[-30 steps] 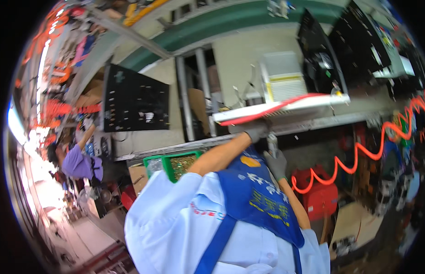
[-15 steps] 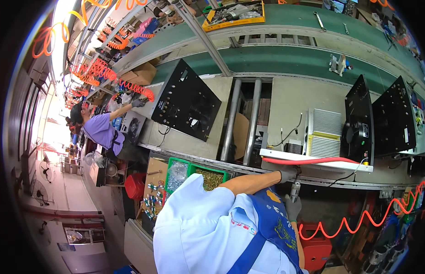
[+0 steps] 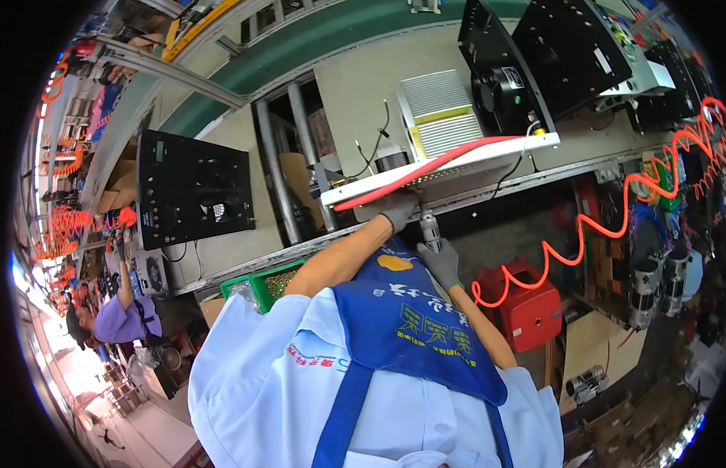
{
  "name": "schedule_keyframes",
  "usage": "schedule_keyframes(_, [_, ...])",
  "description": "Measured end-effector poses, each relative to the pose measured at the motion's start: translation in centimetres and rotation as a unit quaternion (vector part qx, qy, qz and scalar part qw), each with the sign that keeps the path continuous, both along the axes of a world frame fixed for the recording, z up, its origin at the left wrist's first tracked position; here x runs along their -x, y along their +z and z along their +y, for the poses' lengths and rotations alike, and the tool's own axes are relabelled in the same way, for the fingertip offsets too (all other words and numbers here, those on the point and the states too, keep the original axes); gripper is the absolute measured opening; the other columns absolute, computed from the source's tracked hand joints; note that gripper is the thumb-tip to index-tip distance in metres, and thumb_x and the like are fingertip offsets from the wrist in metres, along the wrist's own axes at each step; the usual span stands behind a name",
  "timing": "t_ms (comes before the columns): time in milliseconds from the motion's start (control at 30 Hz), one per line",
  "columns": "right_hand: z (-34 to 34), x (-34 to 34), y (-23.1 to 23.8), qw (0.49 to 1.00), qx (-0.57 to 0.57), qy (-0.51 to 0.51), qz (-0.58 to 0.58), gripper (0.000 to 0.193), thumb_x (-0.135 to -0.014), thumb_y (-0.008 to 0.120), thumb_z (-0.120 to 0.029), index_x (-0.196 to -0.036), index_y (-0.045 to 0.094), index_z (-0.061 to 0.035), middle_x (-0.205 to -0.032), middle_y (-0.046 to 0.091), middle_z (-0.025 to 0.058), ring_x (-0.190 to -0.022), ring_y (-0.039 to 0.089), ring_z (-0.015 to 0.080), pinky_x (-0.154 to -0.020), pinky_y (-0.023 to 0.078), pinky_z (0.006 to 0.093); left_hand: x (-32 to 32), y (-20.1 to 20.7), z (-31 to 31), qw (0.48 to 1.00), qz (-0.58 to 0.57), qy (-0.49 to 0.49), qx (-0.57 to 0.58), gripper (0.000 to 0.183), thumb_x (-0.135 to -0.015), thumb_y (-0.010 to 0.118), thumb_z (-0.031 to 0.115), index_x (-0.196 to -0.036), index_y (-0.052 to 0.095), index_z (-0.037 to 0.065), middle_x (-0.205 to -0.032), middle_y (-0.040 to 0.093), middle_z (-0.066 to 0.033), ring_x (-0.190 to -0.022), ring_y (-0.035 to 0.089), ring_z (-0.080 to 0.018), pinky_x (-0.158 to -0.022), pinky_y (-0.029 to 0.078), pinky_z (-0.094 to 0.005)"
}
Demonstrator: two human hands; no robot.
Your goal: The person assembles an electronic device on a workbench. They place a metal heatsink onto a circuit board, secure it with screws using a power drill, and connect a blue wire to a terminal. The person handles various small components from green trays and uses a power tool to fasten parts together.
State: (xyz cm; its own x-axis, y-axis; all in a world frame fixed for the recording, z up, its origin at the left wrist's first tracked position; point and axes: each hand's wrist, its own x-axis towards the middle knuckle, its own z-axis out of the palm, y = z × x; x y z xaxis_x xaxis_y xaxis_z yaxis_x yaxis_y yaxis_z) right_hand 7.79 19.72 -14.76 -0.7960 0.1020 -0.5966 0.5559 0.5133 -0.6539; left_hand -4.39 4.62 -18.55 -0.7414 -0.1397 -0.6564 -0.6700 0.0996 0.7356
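My right hand, in a grey glove, is closed round a silver cylindrical power screwdriver, held upright at the bench's front edge. Its tip points toward the lower edge of a white metal panel. My left hand, also gloved, is against that edge beside the driver tip; its fingers are mostly hidden. A red tube lies along the panel's top. Behind it stand a finned silver heat sink and a black panel with a fan, part of the same unit.
An orange coiled hose hangs at right, above a red plastic box. Green bins with small brass parts stand at my left. Another black panel stands beyond the metal rollers. A co-worker in purple works far left.
My view has swung to the right and down, so the bench appears shifted left and up. Both hands stay at the white panel's edge, the screwdriver still in my right hand.
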Motion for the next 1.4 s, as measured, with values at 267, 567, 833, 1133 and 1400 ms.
schedule_keyframes(267, [-0.8,-0.8,-1.2,0.999,0.028,-0.018,0.03,0.047,-0.083,0.076,-0.042,-0.101,0.069,0.0012,-0.088,0.072,0.0214,-0.083,0.072,0.0313,-0.077,0.053,0.0423,-0.4,0.7,-1.9,0.998,-0.024,-0.026,-0.043,0.021,-0.094,0.071,0.021,-0.079,0.065,0.008,-0.066,0.058,-0.0017,-0.049,0.045,-0.0095,-0.043,0.035,-0.0273])
schedule_keyframes(567, [-1.3,-1.0,-0.7,1.0,0.004,-0.003,0.013,0.052,-0.079,0.077,-0.046,-0.105,0.068,-0.0018,-0.098,0.073,0.0235,-0.095,0.072,0.0377,-0.085,0.054,0.0451,-0.3,-0.5,-1.5,0.993,-0.013,0.022,-0.113,0.02,-0.09,0.073,0.019,-0.076,0.066,0.008,-0.062,0.061,-0.0034,-0.046,0.047,-0.0115,-0.043,0.037,-0.0296])
schedule_keyframes(833, [-0.3,-3.3,-0.4,0.999,0.004,0.041,0.032,0.053,-0.078,0.078,-0.047,-0.104,0.068,-0.0011,-0.097,0.073,0.0219,-0.093,0.072,0.0361,-0.083,0.054,0.043,-4.5,-0.6,-1.5,0.986,0.029,0.085,-0.142,0.013,-0.094,0.07,0.018,-0.085,0.067,0.009,-0.067,0.06,-0.0011,-0.048,0.046,-0.0112,-0.043,0.035,-0.0291])
schedule_keyframes(1133, [-3.3,-3.6,-0.6,0.994,0.041,0.096,0.033,0.053,-0.078,0.08,-0.046,-0.104,0.07,-0.001,-0.094,0.073,0.0214,-0.09,0.073,0.0329,-0.08,0.055,0.0423,-7.2,-0.2,-5.7,0.976,0.016,0.173,-0.133,0.01,-0.096,0.069,0.019,-0.096,0.066,0.009,-0.071,0.063,-0.002,-0.051,0.049,-0.0096,-0.046,0.037,-0.0263])
schedule_keyframes(1400, [-5.0,-3.0,0.6,0.996,0.041,0.076,0.019,0.053,-0.077,0.079,-0.046,-0.102,0.068,-0.0007,-0.093,0.073,0.0223,-0.09,0.073,0.0366,-0.081,0.055,0.0448,-6.4,-1.2,-7.3,0.978,0.05,0.162,-0.122,0.009,-0.089,0.074,0.009,-0.087,0.066,0.011,-0.069,0.062,-0.0019,-0.046,0.046,-0.0093,-0.041,0.034,-0.0261])
